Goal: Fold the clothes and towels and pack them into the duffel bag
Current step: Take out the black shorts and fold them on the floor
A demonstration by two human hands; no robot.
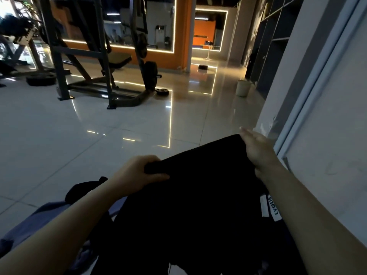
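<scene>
left hand [139, 173]: at 7 o'clock, fingers curled, gripping the left edge of the black garment [194, 205]
right hand [256, 149]: at 4 o'clock, on the garment's right corner, thumb hidden, grip unclear
black garment: held up at 6 o'clock, white labels [269, 207] at right
blue fabric [45, 221]: at 8 o'clock, beneath left forearm

Black garment [190, 205]: matt cloth, white woven labels [270, 207] sewn in. Floor [99, 126] beyond garment: glossy tile, reflective.

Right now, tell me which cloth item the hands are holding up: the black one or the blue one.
The black garment. Both hands, left and right, hold its top edge; the blue cloth lies untouched below the left arm.
</scene>
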